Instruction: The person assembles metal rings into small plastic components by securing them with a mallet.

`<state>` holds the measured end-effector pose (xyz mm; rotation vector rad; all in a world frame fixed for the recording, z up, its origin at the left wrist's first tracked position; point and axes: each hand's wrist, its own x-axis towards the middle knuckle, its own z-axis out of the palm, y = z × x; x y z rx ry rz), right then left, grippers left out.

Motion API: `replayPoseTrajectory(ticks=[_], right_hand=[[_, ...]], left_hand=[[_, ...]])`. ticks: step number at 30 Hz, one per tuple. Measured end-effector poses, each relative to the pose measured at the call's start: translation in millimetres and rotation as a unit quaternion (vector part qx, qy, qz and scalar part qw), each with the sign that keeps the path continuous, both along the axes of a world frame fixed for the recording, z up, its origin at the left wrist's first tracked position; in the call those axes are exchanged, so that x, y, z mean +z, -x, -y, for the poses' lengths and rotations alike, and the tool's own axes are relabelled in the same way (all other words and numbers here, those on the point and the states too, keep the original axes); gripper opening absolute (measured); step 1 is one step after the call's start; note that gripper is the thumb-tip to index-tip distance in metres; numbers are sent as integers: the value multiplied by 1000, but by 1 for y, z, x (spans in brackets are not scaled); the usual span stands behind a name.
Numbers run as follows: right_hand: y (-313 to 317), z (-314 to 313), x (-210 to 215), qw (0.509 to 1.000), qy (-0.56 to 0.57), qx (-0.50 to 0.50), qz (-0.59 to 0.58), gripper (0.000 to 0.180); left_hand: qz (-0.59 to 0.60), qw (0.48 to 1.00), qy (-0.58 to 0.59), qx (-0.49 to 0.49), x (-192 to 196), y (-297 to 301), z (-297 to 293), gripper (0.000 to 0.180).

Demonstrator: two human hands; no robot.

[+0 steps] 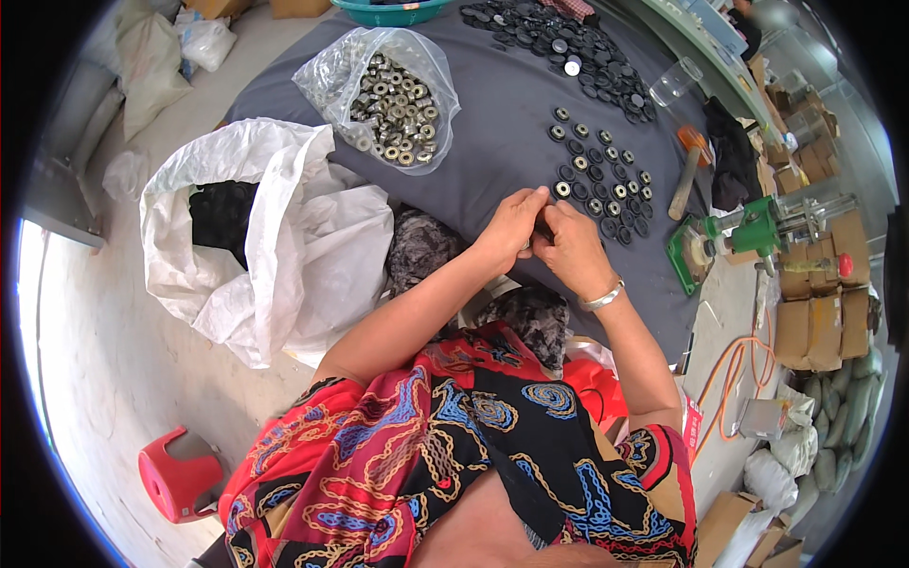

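Note:
My left hand (512, 228) and my right hand (574, 252) meet at the near edge of the cloth-covered table, fingers closed together. A bit of something dark shows between the fingertips, but most of it is hidden. Just beyond my right hand lie rows of black round discs, several with a metal ring (620, 191) set in the middle. Farther back spreads a heap of loose black discs (578, 52). To the left, a clear plastic bag (437, 76) stands open, full of small metal rings (402, 109).
A white woven sack (303, 256) with black contents stands left of the table. At the right edge are a green hand press (748, 232), a hammer (688, 175) and a clear jar (675, 82). A red stool (180, 473) sits lower left; cardboard boxes (822, 331) are stacked right.

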<state>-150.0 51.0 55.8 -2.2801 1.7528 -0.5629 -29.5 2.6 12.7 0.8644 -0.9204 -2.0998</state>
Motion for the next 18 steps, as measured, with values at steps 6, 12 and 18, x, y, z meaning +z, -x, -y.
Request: replayPoseTrajectory(ticks=[6, 12, 18], right_hand=[[50, -10, 7, 980, 53, -131, 142, 17], [116, -14, -9, 979, 21, -179, 98, 21], [119, -9, -16, 983, -6, -173, 68, 22]], left_hand=[[-26, 999, -41, 5, -10, -5, 22, 40], [-72, 993, -97, -16, -11, -8, 30, 35], [-63, 995, -82, -13, -10, -7, 28, 31]])
